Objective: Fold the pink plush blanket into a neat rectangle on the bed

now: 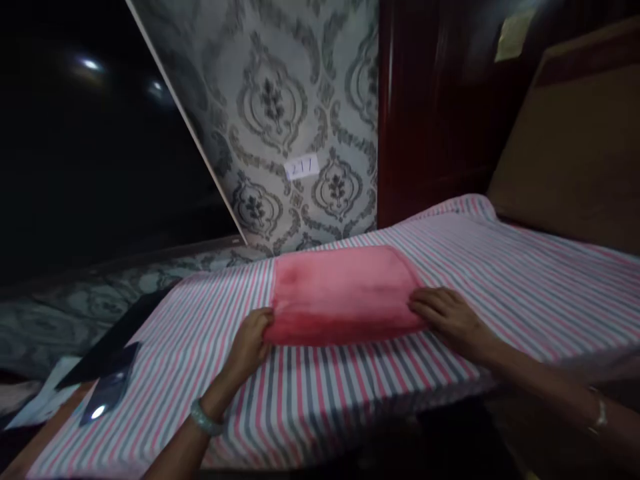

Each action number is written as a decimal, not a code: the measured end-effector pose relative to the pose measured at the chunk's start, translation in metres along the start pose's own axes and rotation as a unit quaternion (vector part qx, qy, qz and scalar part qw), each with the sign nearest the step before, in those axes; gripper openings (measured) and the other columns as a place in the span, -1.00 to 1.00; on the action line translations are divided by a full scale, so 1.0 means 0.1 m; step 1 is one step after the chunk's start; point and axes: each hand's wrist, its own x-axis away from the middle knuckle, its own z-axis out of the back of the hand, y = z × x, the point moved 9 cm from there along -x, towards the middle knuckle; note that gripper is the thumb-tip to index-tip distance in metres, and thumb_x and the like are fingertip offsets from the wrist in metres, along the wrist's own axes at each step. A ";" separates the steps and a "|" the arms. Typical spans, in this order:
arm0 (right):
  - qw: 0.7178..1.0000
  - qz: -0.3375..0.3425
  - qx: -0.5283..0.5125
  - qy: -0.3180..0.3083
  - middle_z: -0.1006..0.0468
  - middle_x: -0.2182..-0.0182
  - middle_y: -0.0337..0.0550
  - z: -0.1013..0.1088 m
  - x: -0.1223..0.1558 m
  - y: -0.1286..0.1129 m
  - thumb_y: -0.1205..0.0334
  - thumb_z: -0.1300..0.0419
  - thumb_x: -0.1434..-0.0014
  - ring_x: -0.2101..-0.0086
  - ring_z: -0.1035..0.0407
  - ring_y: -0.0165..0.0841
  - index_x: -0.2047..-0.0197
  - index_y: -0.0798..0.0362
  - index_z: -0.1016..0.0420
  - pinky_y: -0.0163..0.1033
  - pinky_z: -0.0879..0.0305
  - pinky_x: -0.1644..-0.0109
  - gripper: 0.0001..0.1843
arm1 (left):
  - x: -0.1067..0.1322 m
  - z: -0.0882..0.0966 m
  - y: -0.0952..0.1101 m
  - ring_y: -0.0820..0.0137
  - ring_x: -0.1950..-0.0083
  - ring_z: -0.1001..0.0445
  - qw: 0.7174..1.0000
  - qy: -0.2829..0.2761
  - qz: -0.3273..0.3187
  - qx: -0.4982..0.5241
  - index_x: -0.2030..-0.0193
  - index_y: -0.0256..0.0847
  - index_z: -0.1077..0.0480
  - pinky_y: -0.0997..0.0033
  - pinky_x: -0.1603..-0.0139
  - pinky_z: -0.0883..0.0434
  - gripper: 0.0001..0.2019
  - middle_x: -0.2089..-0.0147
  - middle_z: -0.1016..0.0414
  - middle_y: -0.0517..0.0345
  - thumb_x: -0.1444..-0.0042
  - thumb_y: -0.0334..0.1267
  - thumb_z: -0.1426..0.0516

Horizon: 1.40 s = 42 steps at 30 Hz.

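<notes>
A pink cloth point(345, 287), which looks like a small towel, lies spread over the striped sheet point(320, 393), its near edge lifted a little off the surface. At the cloth's near left corner, my left hand point(251, 339) pinches the edge between thumb and fingers. My right hand point(447, 319) grips the right edge near the other front corner, fingers bent over it. The cloth is stretched between both hands, and its front part looks a darker red. Both thumbs are partly hidden.
A dark phone point(111, 387) with a bright reflection lies on the left. Behind stand a patterned wall point(295, 87) bearing a numbered paper label point(301, 167), a large dark screen point(100, 147), a dark red wooden panel point(430, 120) and a brown board point(575, 140).
</notes>
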 end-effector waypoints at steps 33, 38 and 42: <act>0.942 -0.267 -0.037 -0.199 -0.19 -0.36 0.12 -0.95 -1.21 0.48 0.13 0.10 -0.35 -0.32 -0.07 -0.03 -0.38 0.12 -0.20 0.17 -0.05 -0.32 -0.42 | -1.19 -1.04 0.24 0.14 -0.48 -0.01 0.967 -0.163 0.131 -0.143 -0.41 -0.40 -0.07 0.05 -0.43 -0.07 -0.37 -0.46 -0.05 -0.24 -0.29 -0.07 0.05; 0.926 -0.270 -0.002 -0.265 -0.19 -0.36 0.06 -1.54 -1.39 0.46 -0.02 0.04 -0.36 -0.32 -0.01 0.05 -0.34 -0.02 -0.27 0.29 0.09 -0.31 -0.44 | -1.50 -1.56 0.03 0.05 -0.50 0.08 0.932 -0.242 0.138 -0.232 -0.40 -0.39 -0.09 -0.15 -0.45 0.16 -0.35 -0.47 -0.01 -0.27 -0.33 0.03 0.06; 0.929 -0.274 -0.003 -0.249 -0.32 -0.28 0.07 -1.82 -1.16 0.51 -0.04 0.02 -0.36 -0.26 -0.12 0.05 -0.33 0.01 -0.29 0.27 0.06 -0.30 -0.44 | -1.28 -1.75 -0.28 0.06 -0.49 0.04 0.928 -0.236 0.147 -0.248 -0.43 -0.33 -0.05 -0.16 -0.43 0.11 -0.35 -0.47 -0.03 -0.24 -0.36 0.07 0.17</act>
